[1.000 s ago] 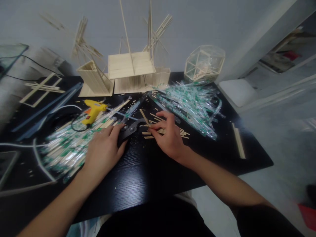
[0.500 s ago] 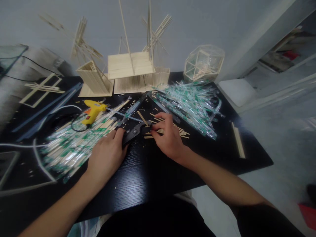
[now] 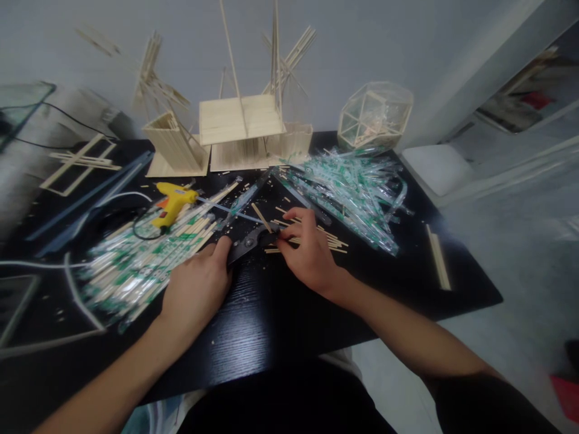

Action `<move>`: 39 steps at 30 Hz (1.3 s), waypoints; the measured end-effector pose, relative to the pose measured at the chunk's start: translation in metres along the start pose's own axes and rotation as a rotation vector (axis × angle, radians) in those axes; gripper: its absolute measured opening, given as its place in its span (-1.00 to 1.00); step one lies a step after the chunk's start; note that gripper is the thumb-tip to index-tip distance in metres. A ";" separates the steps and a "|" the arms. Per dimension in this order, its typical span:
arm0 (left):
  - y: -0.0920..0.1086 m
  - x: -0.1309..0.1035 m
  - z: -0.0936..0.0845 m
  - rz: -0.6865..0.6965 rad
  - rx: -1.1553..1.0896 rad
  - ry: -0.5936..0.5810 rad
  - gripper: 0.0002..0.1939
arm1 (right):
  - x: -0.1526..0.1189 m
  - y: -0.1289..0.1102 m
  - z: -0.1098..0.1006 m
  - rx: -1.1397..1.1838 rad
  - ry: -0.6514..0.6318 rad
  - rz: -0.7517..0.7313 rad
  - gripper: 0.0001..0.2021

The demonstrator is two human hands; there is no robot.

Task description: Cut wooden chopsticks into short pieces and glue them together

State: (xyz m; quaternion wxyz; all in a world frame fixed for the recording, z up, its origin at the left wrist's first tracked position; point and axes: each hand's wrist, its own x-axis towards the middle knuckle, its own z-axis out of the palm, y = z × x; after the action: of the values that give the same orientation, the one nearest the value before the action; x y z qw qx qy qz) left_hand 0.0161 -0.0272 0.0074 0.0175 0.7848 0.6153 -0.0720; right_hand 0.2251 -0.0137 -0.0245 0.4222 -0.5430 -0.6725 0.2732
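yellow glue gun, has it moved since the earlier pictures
No, neither way: the glue gun lies in the same spot relative to the wooden panel behind it.

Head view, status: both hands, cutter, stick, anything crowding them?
Left hand closed on black cutter. Right hand pinching thin stick at the cutter's head. Loose sticks crowd the right hand; glue gun apart from both hands.

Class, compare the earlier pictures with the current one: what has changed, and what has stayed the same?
The left hand has closed its thumb and fingers more tightly on the black cutter, whose head has shifted slightly toward the right hand. The short stick leans a little more leftward. The glue gun and wrapper pile stayed put.
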 end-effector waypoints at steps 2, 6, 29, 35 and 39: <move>-0.001 -0.001 0.000 0.000 0.012 -0.003 -0.74 | 0.000 0.000 0.000 0.013 -0.004 0.002 -0.65; -0.004 0.001 0.005 0.007 0.020 0.039 -0.73 | 0.001 0.001 0.000 0.014 -0.002 -0.008 -0.66; -0.032 0.015 0.011 -0.088 -0.099 0.296 -0.35 | 0.008 0.019 0.000 -0.342 -0.238 -0.216 -0.89; -0.029 0.012 0.007 -0.072 -0.156 0.200 -0.32 | 0.007 0.015 0.000 -0.278 -0.100 -0.263 -0.80; -0.028 0.011 0.008 -0.034 -0.173 0.142 -0.31 | 0.003 0.005 0.001 -0.076 -0.051 -0.259 -0.78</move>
State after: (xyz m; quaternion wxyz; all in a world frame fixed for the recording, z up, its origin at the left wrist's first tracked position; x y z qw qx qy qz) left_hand -0.0088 -0.0112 -0.0001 0.0402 0.7728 0.6323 0.0367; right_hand 0.2270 -0.0089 -0.0283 0.4158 -0.4600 -0.7574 0.2047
